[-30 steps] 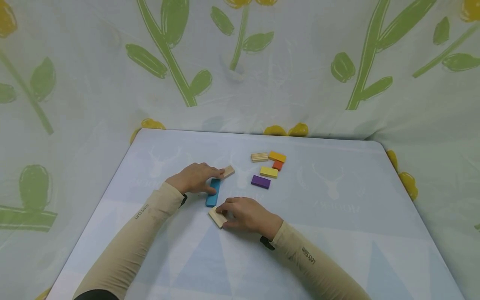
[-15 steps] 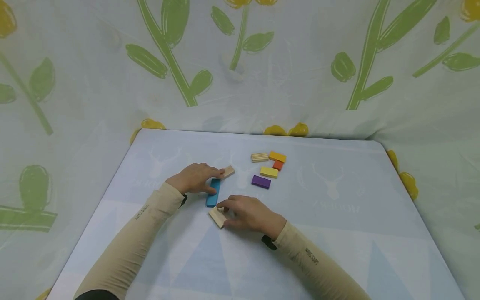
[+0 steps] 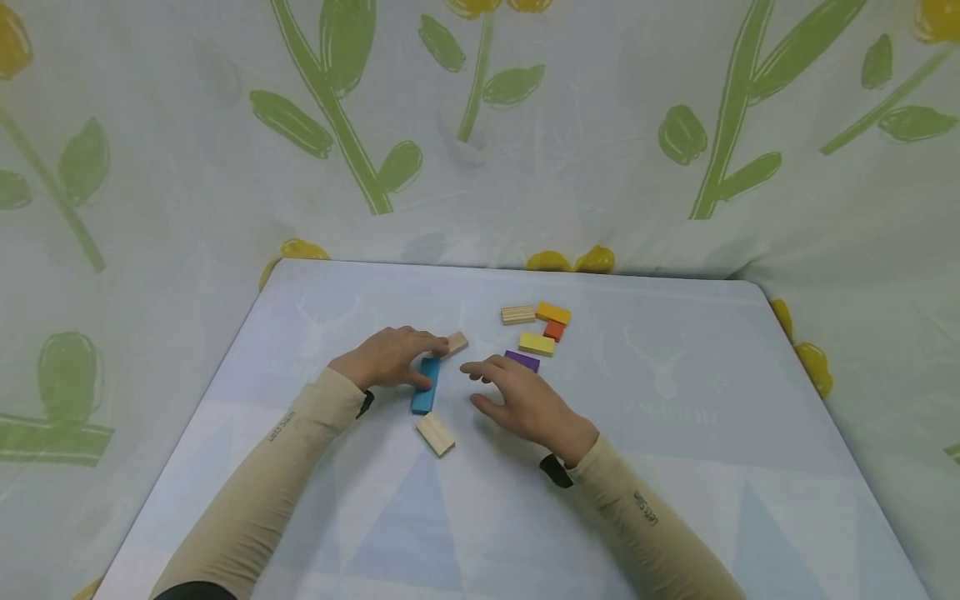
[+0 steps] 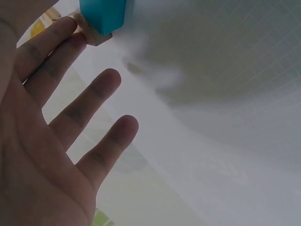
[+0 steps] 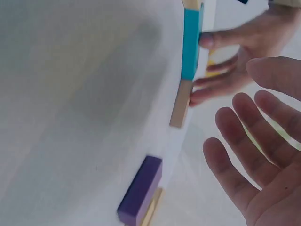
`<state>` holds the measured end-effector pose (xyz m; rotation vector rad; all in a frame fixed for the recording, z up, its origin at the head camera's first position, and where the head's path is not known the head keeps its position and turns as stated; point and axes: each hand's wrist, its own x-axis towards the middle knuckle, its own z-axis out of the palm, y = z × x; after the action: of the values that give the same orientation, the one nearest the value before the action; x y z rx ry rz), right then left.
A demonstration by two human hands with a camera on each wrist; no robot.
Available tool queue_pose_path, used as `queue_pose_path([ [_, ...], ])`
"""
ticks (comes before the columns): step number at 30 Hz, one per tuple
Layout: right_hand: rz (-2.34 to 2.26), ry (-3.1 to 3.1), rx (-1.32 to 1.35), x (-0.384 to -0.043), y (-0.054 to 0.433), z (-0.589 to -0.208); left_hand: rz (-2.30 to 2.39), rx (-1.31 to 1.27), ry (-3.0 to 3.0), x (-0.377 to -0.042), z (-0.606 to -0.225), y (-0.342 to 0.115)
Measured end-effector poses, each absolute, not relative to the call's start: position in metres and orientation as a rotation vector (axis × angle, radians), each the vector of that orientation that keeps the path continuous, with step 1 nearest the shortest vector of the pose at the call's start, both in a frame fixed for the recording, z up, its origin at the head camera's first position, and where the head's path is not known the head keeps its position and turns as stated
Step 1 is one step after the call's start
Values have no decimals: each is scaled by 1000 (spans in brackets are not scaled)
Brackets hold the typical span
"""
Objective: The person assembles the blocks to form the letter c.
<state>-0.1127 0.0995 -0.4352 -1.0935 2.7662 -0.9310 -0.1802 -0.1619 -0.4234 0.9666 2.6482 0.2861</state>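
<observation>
My left hand [image 3: 390, 357] rests its fingertips on a plain wooden block [image 3: 456, 344], with the thumb on a blue block [image 3: 423, 400]. Those fingers are mostly straight in the left wrist view, where the blue block [image 4: 104, 14] meets the wooden block [image 4: 98, 38]. Just below the blue block's near end lies a second, slanted wooden block [image 3: 436, 435]. My right hand [image 3: 525, 404] hovers with spread fingers and holds nothing. It partly covers a purple block [image 3: 523, 361] in the head view; the right wrist view shows the purple block [image 5: 141, 190] apart from its fingers.
Behind the purple block lie a yellow block [image 3: 536, 344], a red-orange block [image 3: 554, 331], an orange block [image 3: 553, 312] and a striped wooden piece [image 3: 518, 315]. The pale table [image 3: 720, 400] reaches back to a flower-patterned curtain [image 3: 585, 150].
My right hand has let go of the near wooden block and moved up and right toward the purple block. My left hand stays on the blue and far wooden blocks.
</observation>
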Motion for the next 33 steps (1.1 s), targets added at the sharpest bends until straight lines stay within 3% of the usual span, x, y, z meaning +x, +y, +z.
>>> queue_pose_path([
  [33, -941, 3030, -918, -133, 150, -434, 269, 1048, 2668, -179, -431, -165],
])
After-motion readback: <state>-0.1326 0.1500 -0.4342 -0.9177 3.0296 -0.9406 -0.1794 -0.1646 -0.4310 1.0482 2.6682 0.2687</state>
